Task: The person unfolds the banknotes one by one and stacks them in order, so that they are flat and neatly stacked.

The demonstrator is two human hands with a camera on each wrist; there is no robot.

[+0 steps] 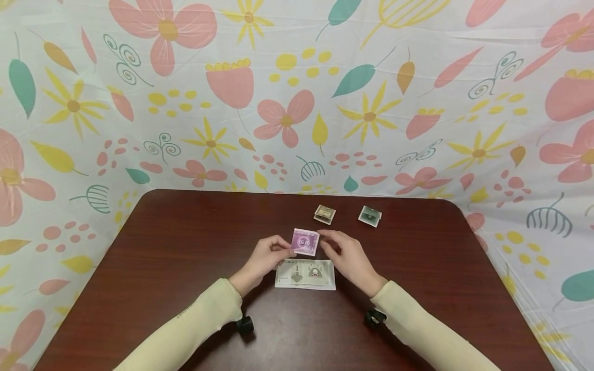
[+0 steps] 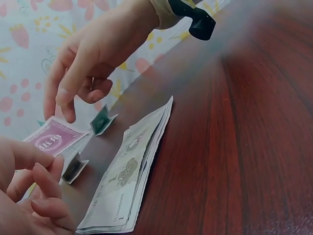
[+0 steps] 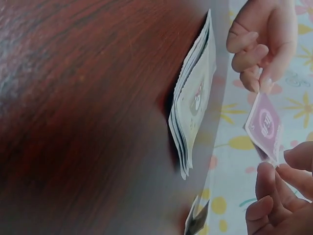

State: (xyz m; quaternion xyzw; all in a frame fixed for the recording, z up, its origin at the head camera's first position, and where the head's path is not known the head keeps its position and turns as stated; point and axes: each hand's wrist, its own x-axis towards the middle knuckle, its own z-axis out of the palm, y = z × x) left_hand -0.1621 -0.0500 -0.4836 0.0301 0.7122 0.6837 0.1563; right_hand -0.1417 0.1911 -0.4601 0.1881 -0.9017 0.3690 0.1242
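A folded purple banknote [image 1: 305, 242] is held up off the table in the head view. My left hand [image 1: 265, 256] pinches its lower left corner between thumb and fingers, as the right wrist view confirms. At the note's other end is my right hand [image 1: 350, 257]; its fingertips [image 3: 266, 169] touch or nearly touch the edge, while the thumb [image 3: 299, 157] stands apart. Just below the purple note lies a stack of pale 1-value banknotes [image 1: 304, 281], several layers showing at its edge in the left wrist view.
Behind the hands, two small folded notes lie on the dark wooden table [image 1: 185, 226]: a brownish note [image 1: 324, 214] and a green note [image 1: 369, 216] to its right. A flower-printed cloth [image 1: 287, 103] hangs beyond the table's far edge.
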